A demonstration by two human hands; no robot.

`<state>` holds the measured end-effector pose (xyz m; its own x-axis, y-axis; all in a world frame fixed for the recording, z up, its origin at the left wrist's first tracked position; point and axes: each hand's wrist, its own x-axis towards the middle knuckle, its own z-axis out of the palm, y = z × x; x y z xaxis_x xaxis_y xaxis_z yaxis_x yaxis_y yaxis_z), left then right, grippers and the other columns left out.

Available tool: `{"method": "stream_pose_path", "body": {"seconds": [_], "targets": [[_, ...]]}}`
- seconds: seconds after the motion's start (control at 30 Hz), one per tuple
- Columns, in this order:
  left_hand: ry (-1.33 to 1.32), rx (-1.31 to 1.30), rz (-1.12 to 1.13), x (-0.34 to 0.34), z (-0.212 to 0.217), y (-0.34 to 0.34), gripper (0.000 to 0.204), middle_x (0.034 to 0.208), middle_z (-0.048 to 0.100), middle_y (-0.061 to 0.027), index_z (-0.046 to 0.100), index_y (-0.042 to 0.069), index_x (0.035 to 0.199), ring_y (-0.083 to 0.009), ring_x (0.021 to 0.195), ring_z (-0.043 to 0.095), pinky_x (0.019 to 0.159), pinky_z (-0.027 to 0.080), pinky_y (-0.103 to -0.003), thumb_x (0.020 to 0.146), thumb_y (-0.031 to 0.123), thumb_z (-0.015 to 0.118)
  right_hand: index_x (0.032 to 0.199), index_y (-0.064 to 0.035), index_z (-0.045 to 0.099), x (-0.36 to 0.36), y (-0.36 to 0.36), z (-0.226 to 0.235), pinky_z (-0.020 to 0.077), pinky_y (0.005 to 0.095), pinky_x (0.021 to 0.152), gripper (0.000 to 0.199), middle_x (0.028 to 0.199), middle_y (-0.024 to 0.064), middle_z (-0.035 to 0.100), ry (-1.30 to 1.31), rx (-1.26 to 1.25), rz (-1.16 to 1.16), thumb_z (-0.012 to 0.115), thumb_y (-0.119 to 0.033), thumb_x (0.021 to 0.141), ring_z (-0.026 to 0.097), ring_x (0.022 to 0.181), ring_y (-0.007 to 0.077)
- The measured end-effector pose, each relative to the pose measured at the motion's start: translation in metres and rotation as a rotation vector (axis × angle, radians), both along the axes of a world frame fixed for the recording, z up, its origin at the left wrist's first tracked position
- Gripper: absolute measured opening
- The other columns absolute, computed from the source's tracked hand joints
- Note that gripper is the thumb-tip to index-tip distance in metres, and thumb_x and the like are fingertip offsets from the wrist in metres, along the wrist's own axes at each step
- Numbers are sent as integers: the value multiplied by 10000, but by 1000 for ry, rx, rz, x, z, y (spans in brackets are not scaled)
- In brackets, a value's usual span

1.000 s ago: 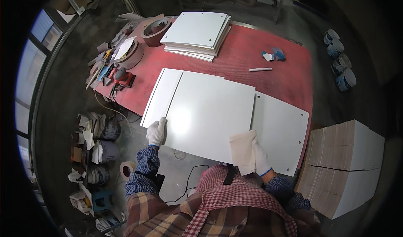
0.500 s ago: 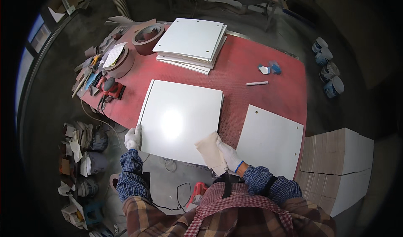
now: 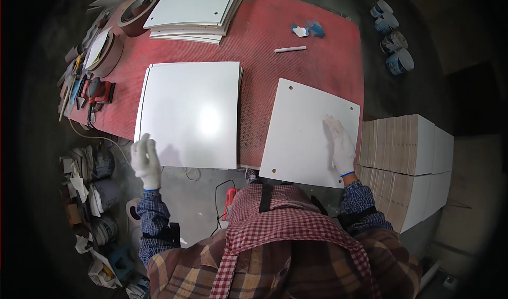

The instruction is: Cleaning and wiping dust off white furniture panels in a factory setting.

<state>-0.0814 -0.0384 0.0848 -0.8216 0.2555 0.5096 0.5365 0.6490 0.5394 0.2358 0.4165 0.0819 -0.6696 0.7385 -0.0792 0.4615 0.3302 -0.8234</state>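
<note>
A stack of white panels lies at the near middle of the red table, its top one glossy. By that stack's lower left corner, my left hand in a white knit glove is raised with fingers upward and somewhat apart, holding nothing visible. Farther right, a single white panel with holes near its corners reaches over the near table edge. My gloved right hand is over its right part, fingers stretched out, seemingly touching the surface. Whatever may be under that palm is hidden.
More drilled white panels are piled at the back. On the left are a red sander, abrasive rolls and loose tools. A white stick lies on the red table. Stacked boards stand right, paint buckets beyond.
My right hand has moved right, from the gap between the panels onto the right panel; the cream cloth it held no longer shows. My left hand has lifted off the panel edge. The view has shifted.
</note>
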Motion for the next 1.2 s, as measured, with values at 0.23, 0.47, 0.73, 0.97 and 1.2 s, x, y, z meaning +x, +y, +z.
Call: {"method": "stream_pose_path", "body": {"seconds": [0.23, 0.47, 0.73, 0.97, 1.2], "targets": [[-181, -236, -808, 172, -49, 178, 419, 1273, 608, -124, 636, 93, 1249, -323, 1236, 573, 1083, 428, -496, 854, 200, 722, 1305, -128, 644, 43, -75, -52, 361, 508, 1159, 498, 1450, 119, 542, -114, 443, 754, 690, -347, 860, 433, 1404, 322], [-213, -421, -443, 142, -88, 225, 539, 1439, 473, -220, 512, 10, 1365, -430, 1395, 372, 1184, 251, -583, 914, 272, 645, 1389, -172, 591, -38, -23, -89, 361, 479, 1132, 559, 1510, 77, 485, -76, 643, 952, 659, -408, 887, 421, 1389, 296], [-298, -338, -412, 181, -112, 244, 555, 1472, 440, -242, 455, -20, 1408, -449, 1405, 352, 1196, 206, -612, 936, 225, 613, 1495, -139, 497, -47, 46, -116, 174, 504, 1241, 603, 1594, 104, 412, -233, 782, 399, 595, -359, 942, 314, 1502, 277], [-262, -232, -355, 192, -123, 248, 587, 1467, 452, -275, 389, -52, 1472, -464, 1413, 372, 1188, 214, -633, 953, 163, 561, 1443, -132, 543, -107, -23, -101, 223, 442, 1257, 548, 1525, 64, 498, -43, 798, 810, 591, -350, 943, 385, 1464, 246], [-253, -318, -362, 188, -117, 251, 531, 1422, 477, -294, 438, -64, 1419, -453, 1383, 395, 1182, 208, -623, 926, 107, 537, 1402, -124, 546, -126, 89, -100, 147, 466, 1258, 509, 1481, 61, 496, -147, 810, 464, 578, -322, 935, 326, 1473, 267]]}}
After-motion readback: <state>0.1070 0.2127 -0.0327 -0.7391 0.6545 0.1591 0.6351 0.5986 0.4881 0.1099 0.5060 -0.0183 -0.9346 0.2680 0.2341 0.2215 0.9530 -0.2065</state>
